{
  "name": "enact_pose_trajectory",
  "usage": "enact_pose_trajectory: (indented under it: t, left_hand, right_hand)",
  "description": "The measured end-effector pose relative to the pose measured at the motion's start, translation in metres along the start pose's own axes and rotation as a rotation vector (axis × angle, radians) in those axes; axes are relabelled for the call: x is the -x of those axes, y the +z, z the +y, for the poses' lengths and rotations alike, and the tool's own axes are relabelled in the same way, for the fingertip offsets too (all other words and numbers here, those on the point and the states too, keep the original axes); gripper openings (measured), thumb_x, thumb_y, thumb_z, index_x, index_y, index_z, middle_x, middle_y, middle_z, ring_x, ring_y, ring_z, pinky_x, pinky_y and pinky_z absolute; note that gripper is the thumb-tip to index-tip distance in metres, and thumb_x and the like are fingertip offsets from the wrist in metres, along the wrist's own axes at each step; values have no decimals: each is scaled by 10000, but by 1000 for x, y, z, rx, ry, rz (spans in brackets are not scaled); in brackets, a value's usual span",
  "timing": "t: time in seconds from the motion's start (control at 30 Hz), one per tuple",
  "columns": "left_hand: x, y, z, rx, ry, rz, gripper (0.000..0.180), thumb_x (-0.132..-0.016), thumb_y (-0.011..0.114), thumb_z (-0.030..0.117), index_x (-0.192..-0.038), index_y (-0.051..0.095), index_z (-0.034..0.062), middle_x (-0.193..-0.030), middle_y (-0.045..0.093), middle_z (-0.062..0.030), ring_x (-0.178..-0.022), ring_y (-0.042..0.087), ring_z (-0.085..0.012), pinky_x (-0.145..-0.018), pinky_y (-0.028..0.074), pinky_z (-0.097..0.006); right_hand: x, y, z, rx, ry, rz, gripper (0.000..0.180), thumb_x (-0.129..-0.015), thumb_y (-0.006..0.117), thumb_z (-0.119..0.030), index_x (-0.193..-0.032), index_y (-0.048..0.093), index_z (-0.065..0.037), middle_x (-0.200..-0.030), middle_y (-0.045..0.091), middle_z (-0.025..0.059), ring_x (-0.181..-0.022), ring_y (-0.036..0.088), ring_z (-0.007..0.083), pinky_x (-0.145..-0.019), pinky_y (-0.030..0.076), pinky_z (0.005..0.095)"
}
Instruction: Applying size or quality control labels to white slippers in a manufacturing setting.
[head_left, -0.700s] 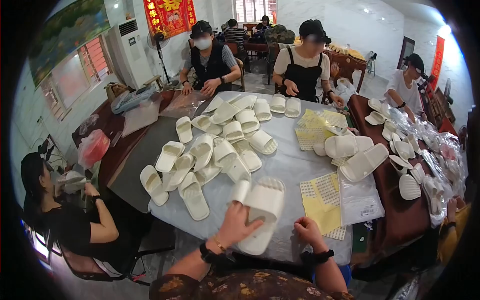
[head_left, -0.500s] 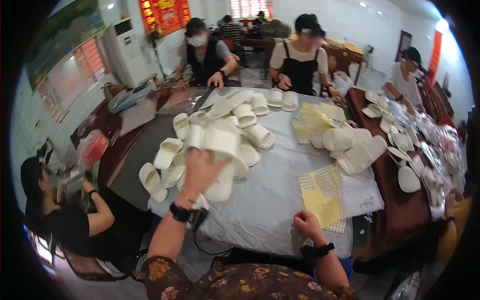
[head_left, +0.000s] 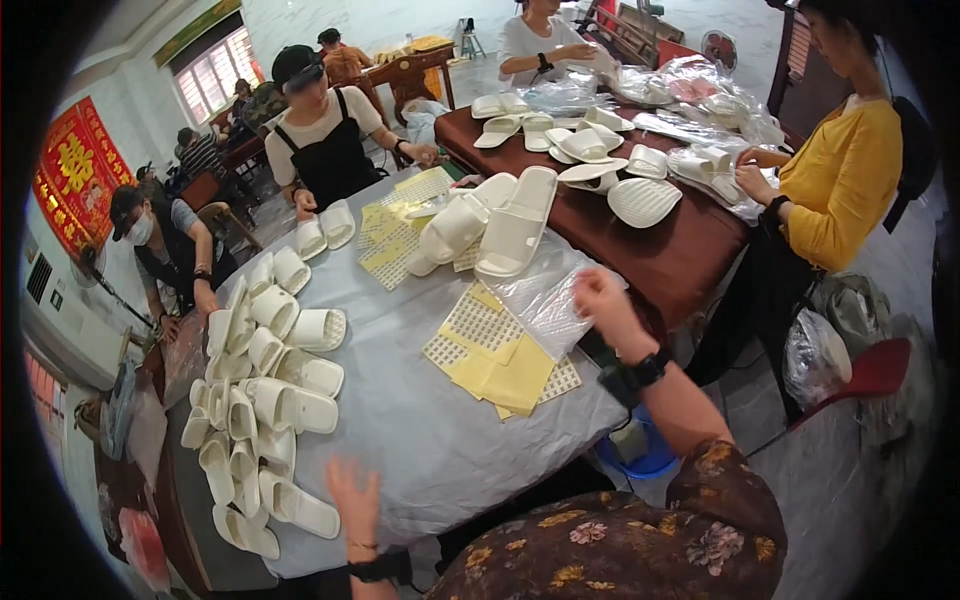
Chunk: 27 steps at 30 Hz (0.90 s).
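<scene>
My left hand [head_left: 355, 500] hangs over the near edge of the cloth-covered table [head_left: 400, 440], fingers spread and empty, slightly blurred. To its left spreads a pile of white slippers [head_left: 290, 405]. My right hand [head_left: 607, 310] is raised by the right edge of a clear plastic bag [head_left: 555, 305], its fingers curled; whether they pinch anything is hidden. Left of that hand lie sheets of small stickers [head_left: 480, 325] with a yellow backing sheet [head_left: 518, 376]. Beyond the bag, a white slide slipper [head_left: 517, 222] leans beside another slipper [head_left: 455, 228].
A brown table [head_left: 680, 260] at the right carries more slippers [head_left: 644, 202] and plastic-wrapped pairs. A person in yellow [head_left: 850, 190] stands there. Across my table, a person in black straps [head_left: 325, 140] and a masked person [head_left: 165, 235] work. A blue bucket [head_left: 645, 455] stands below the table edge.
The view has swung to the right. My left hand has come off the slippers in the pile and drawn back empty. My right hand has moved from the sticker sheets' near edge to the plastic bag.
</scene>
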<state>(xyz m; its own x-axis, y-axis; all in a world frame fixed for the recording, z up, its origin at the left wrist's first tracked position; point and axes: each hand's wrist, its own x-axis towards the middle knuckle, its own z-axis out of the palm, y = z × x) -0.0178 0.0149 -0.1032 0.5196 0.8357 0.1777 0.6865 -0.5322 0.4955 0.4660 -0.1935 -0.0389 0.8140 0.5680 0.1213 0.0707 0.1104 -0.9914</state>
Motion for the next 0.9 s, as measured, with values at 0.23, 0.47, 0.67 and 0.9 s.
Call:
enact_pose_trajectory:
  t: [0.23, 0.47, 0.67, 0.9]
  left_hand:
    - [54, 49, 36, 90, 51, -96, 501, -806, 726, 242, -1236, 606, 15, -1461, 400, -278, -1374, 330, -446, -1129, 280, -523]
    - [58, 43, 43, 63, 106, -77, 507, -805, 730, 265, -1226, 616, 8, -1434, 440, -271, -1334, 377, -454, -1108, 313, -508]
    - [55, 33, 40, 119, 78, -130, 486, -813, 730, 220, -1236, 608, 14, -1425, 459, -253, -1321, 414, -418, -1103, 337, -475]
    - [38, 3, 68, 268, 45, -118, 572, -807, 739, 208, -1309, 553, 8, -1424, 463, -242, -1327, 422, -396, -1095, 353, -449]
  right_hand:
    - [-93, -91, 6, 765, -210, 679, 742, -778, 647, -60, -1454, 343, -99, -1318, 466, 204, -981, 603, 313, -786, 531, 456]
    - [-141, -120, 8, 1706, -389, 527, 509, -822, 613, -137, -1326, 541, -144, -1376, 521, 121, -1231, 505, 314, -886, 484, 483]
    - [-154, -118, -59, 1621, -733, 601, 168, -871, 533, -155, -937, 686, -137, -974, 694, 56, -984, 633, 264, -820, 486, 452]
    - [-89, -45, -195, 1231, -883, 503, 195, -879, 605, -159, -1038, 678, -75, -889, 697, 162, -826, 668, 340, -718, 514, 442]
